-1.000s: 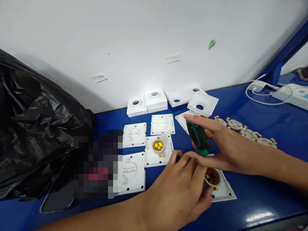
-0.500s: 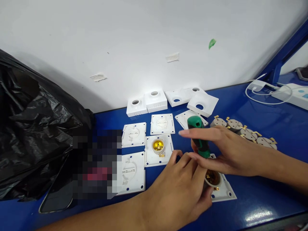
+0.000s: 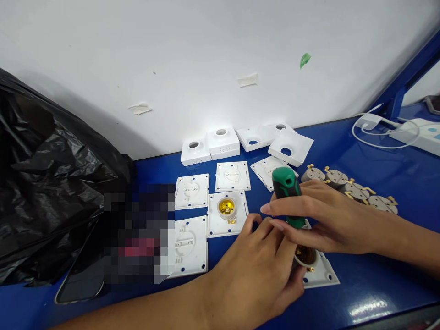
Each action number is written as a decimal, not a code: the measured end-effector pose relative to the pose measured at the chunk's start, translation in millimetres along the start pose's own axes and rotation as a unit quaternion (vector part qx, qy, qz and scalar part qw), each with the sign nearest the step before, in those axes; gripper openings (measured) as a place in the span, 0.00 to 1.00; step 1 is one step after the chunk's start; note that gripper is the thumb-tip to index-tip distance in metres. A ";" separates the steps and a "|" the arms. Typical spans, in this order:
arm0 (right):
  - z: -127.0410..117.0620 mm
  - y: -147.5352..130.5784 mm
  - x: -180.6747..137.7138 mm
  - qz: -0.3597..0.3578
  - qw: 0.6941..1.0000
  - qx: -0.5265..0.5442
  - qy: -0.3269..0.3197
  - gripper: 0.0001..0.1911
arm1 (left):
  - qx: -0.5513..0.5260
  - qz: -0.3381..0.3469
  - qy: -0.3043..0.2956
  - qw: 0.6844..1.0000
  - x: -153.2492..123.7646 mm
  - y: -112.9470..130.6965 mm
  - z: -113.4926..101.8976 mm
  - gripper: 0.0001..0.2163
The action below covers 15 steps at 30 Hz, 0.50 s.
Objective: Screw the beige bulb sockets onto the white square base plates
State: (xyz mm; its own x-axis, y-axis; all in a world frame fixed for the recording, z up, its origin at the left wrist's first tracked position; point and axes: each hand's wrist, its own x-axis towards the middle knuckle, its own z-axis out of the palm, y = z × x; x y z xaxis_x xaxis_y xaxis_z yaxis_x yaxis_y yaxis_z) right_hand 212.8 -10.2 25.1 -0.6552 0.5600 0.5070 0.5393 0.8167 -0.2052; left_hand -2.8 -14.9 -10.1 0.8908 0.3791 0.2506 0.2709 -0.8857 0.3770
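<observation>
My right hand (image 3: 323, 215) is wrapped round the green and black handle of a screwdriver (image 3: 286, 183), which stands nearly upright over a lamp socket (image 3: 305, 255). The screwdriver's tip is hidden behind my fingers. My left hand (image 3: 257, 266) grips that socket from its left side, thumb in front, against a square white base plate (image 3: 326, 275). Just left of my left fingertips, a second socket with a brass-coloured inside (image 3: 227, 207) sits on another white plate (image 3: 215, 224).
Several bare white plates (image 3: 192, 195) lie on the blue table (image 3: 388, 270), with white holed covers (image 3: 223, 144) along the wall. Grey sockets with brass tabs (image 3: 354, 190) are at right. A black plastic bag (image 3: 51, 183) and a phone (image 3: 80, 279) lie at left.
My right hand's grip on the screwdriver has shifted: the index finger now crosses lower on the handle, and the handle leans less. My left hand keeps its hold.
</observation>
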 end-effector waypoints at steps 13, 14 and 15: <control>-2.3 -1.0 3.8 0.031 0.998 -0.002 -0.045 0.12 | 0.032 0.006 0.025 0.999 0.5 -0.6 5.8 0.13; -2.8 -1.0 4.1 0.034 0.998 -0.005 -0.049 0.13 | 0.035 0.005 0.025 0.999 0.6 -0.6 5.9 0.13; -3.3 -1.1 4.3 0.039 0.998 -0.007 -0.053 0.13 | 0.036 0.004 0.023 0.999 0.5 -0.5 5.9 0.13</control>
State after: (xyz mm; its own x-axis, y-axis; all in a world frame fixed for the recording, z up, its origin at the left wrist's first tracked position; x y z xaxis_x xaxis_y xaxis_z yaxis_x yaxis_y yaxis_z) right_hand 211.1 -9.2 30.3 -0.6635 0.6337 0.3976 0.5971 0.7688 -0.2290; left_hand -0.3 -15.8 -15.4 0.8752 0.3830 0.2955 0.2914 -0.9050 0.3098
